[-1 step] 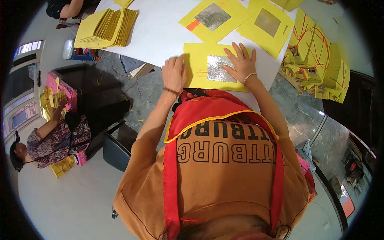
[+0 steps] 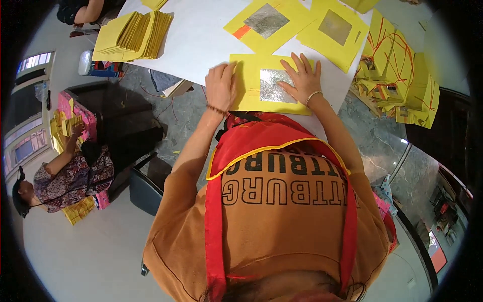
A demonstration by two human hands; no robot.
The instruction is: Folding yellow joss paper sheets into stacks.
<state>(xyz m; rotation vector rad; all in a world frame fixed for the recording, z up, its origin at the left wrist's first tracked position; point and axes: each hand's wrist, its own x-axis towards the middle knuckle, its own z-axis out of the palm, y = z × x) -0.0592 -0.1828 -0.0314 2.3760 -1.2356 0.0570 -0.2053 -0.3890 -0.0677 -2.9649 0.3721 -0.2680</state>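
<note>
Head view, seen from above: a rectangular yellow paper sheet (image 2: 245, 83) bearing a square of glittering silver foil (image 2: 271, 86) lies flat on a white-topped table (image 2: 196, 38), along the edge nearest the wearer. The left hand (image 2: 220, 86), a beaded bracelet at its wrist, rests at the sheet's left edge, fingers close together and bent; whether they pinch the paper cannot be told. The right hand (image 2: 304, 83) lies palm down across the sheet's right part, fingers spread wide, thumb over the foil. Beyond the hands lies a yellow sheet with a silver square and an orange-red strip (image 2: 297, 27); to its right, a yellow sheet with a dull grey square (image 2: 352, 40). A thick stack of folded yellow paper (image 2: 133, 38) occupies the table's far left.
</note>
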